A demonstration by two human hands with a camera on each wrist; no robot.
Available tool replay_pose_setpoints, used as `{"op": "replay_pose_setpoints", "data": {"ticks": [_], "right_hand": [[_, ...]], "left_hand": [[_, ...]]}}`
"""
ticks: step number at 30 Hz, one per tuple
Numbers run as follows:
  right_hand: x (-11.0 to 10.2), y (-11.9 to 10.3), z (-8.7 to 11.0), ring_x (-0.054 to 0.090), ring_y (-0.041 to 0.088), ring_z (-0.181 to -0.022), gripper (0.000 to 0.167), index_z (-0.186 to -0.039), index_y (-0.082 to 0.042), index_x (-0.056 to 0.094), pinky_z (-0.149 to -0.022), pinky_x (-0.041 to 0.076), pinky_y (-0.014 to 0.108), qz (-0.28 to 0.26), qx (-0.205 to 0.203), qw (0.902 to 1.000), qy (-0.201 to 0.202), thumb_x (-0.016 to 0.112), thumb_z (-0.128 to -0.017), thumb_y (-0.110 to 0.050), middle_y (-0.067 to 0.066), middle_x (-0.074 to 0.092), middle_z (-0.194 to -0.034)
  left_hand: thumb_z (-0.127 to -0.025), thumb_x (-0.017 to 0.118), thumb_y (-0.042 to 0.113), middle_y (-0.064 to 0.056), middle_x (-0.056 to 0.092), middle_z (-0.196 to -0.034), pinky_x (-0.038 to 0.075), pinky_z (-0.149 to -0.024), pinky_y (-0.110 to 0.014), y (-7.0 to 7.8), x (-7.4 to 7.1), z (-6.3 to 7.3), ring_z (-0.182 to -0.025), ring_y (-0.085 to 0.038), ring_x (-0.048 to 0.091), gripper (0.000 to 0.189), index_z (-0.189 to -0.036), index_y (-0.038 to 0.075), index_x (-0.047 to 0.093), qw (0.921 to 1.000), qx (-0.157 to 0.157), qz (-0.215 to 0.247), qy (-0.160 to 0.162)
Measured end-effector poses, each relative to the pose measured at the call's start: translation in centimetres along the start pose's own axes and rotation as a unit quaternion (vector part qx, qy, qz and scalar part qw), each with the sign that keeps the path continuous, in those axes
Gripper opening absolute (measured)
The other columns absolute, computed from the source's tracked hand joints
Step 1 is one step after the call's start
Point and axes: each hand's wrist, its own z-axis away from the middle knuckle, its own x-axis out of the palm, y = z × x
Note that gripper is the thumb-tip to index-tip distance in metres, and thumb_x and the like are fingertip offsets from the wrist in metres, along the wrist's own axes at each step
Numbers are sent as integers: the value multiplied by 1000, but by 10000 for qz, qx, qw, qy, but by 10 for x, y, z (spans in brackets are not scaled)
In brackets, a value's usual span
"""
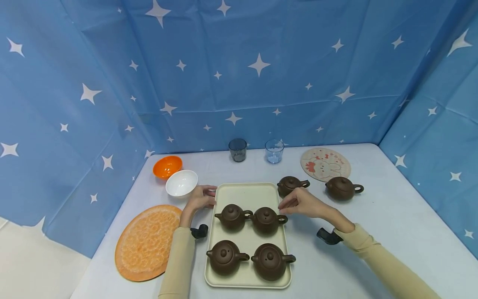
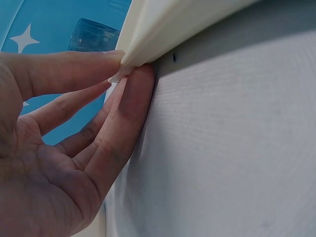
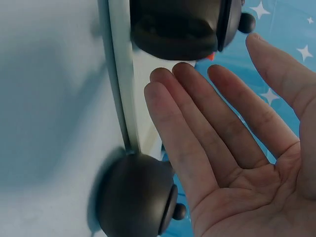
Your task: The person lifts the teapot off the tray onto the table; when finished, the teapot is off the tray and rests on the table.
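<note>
No word, number or brand can be read. On the round mat (image 1: 325, 164) at the back right of the counter (image 1: 396, 216), small red marks stand above and beside a printed rabbit; they are too small to tell whether any are letters. Whitish marks low on the clear glass (image 1: 274, 152) are equally indistinct.

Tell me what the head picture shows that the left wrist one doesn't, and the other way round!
Only the head view: six dark brown, round teapots, the orange round bowl and the right hand.

Only the left wrist view: the palm side of the left hand, seen up close.

Both: that left hand at the cream, rectangular tray, the blue cloth backdrop with white stars, and a see-through drinking glass. The head view has two glasses; I can't tell which one matches.
</note>
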Motion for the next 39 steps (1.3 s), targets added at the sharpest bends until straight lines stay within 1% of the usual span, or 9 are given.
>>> {"op": "replay_pose_setpoints", "data": {"ticks": [4,10,17,23,28,33,36,39], "right_hand": [[7,1,3,70,11,-78,21,-95,2,74,-70,58,23,-147,62,9999,-43,74,-83,-15,6,74,-89],[14,3,6,70,11,-78,20,-94,-1,75,-70,59,25,-277,13,9996,4,76,-81,-15,7,74,-88],[17,4,7,70,8,-77,18,-92,-1,75,-70,58,24,-170,34,9998,65,76,-81,-15,5,74,-85],[20,0,5,69,6,-73,18,-90,0,76,-67,58,21,-13,47,9999,123,78,-78,-13,4,74,-82],[23,1,5,69,6,-73,12,-87,-2,77,-65,57,20,171,66,9994,300,77,-78,-10,3,74,-81],[26,0,5,66,4,-69,9,-83,-2,77,-59,55,20,294,-82,9980,547,77,-77,-8,3,74,-78],[27,0,5,64,2,-67,8,-83,-3,78,-57,54,20,322,-15,9975,630,77,-77,-9,2,74,-77],[28,0,6,64,1,-67,8,-84,-3,78,-57,53,19,316,139,9970,692,77,-77,-8,2,74,-77]], "left_hand": [[-67,65,-15,-26,65,-98,61,-63,-36,1,0,0,-68,-22,65,56,-123,-9,59,10000,15,2,-12],[-67,65,-15,-26,65,-97,61,-62,-36,2,0,1,-68,-20,65,56,-122,-9,59,10000,24,-41,19],[-67,65,-15,-25,65,-97,61,-62,-36,2,0,1,-69,-22,65,57,-123,-9,59,10000,-34,4,31],[-67,65,-15,-26,65,-98,61,-62,-36,2,-1,1,-68,-21,65,56,-123,-9,59,9999,18,-83,52],[-68,65,-15,-25,66,-97,61,-62,-36,1,0,0,-68,-22,65,56,-123,-8,59,10000,-24,-36,41],[-68,64,-16,-25,66,-96,61,-62,-36,-1,1,0,-68,-22,65,56,-123,-8,59,10000,-38,-49,56],[-68,63,-17,-25,66,-96,61,-61,-36,-2,1,1,-68,-23,65,56,-123,-9,59,10000,-7,-38,37],[-68,63,-17,-25,66,-96,61,-61,-36,-1,1,1,-67,-22,65,56,-123,-9,59,10000,25,-54,30]]}}
